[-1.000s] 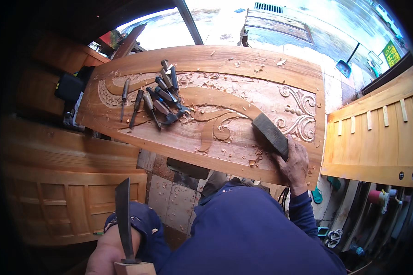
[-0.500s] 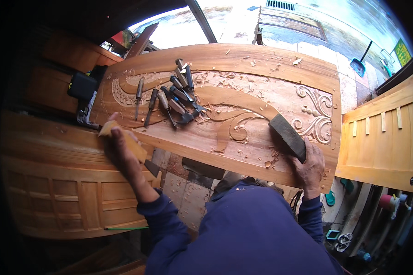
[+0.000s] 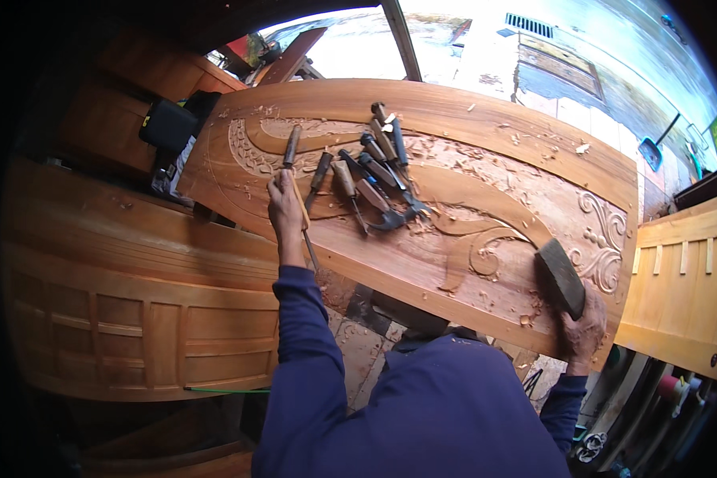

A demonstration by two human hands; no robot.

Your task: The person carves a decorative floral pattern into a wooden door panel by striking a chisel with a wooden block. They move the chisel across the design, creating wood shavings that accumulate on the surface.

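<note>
My left hand [image 3: 285,209] is closed around a chisel [image 3: 299,199], its pale wooden handle upright and its blade pointing back toward me past the panel's near edge. Just beyond my fingers lies a wooden-handled carving tool [image 3: 292,146], its lower part hidden by the hand. At the right, my right hand [image 3: 585,325] grips the near end of a dark rectangular block [image 3: 560,277], which rests on the carved wooden panel [image 3: 358,267]. Between the hands, several carving chisels [image 3: 346,185] lie in a pile with a dark metal hammer head [image 3: 392,220] among them.
Shavings [image 3: 486,171] cover the recessed areas around the raised scrolls [image 3: 609,239]. A panelled door [image 3: 159,338] stands at the left, another wooden panel [image 3: 677,271] at the far right. A black case [image 3: 167,124] sits beyond the left end. A blue dustpan [image 3: 651,153] is outside.
My left hand has moved forward and right to the panel's edge, turning the chisel more upright and edge-on. My right hand stays on the block. The whole view has shifted.
</note>
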